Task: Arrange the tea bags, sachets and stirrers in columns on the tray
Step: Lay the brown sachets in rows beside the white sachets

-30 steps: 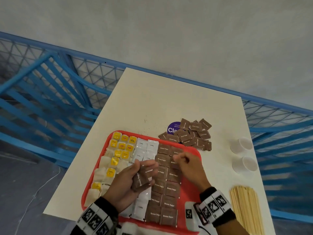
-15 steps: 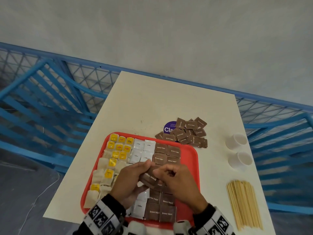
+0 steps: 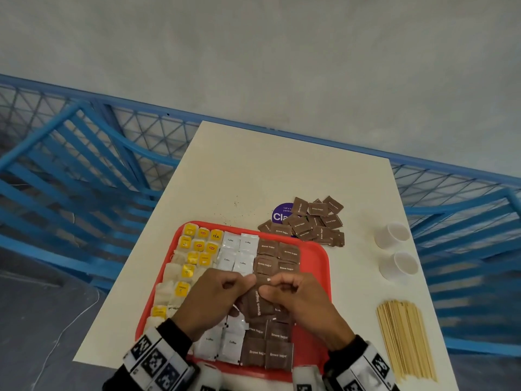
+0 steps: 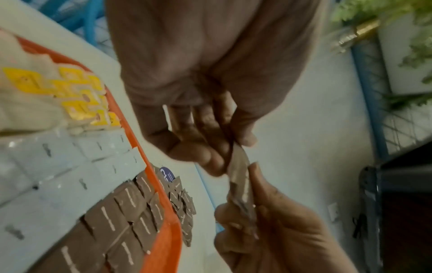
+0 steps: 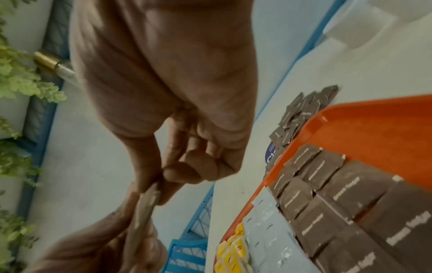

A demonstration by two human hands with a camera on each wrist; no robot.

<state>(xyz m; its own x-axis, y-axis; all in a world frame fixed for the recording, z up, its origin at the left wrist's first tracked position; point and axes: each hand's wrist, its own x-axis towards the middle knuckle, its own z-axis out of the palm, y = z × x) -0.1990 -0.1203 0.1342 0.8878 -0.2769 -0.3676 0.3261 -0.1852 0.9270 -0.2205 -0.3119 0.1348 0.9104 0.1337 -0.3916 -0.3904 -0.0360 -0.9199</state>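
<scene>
A red tray (image 3: 315,258) holds yellow-tagged tea bags (image 3: 197,249) on its left, white coffee sachets (image 3: 236,252) in the middle and columns of brown sugar sachets (image 3: 277,258) to their right. Above the tray's middle, my left hand (image 3: 242,289) and right hand (image 3: 272,289) meet on a small stack of brown sugar sachets (image 3: 258,304). In the left wrist view my left hand (image 4: 230,153) pinches the stack (image 4: 239,171) from above, and my right hand (image 4: 247,221) grips its lower end. The right wrist view shows my right hand (image 5: 161,181) pinching the stack (image 5: 143,210) edge-on.
A loose pile of brown sugar sachets (image 3: 313,221) lies on the white table beyond the tray, partly over a purple sticker (image 3: 279,214). Two white cups (image 3: 393,235) (image 3: 400,265) and a bundle of wooden stirrers (image 3: 406,340) sit at the right. Blue railing surrounds the table.
My right hand left the brown column on the tray and came to the stack held by my left hand. Both hands now grip that stack together.
</scene>
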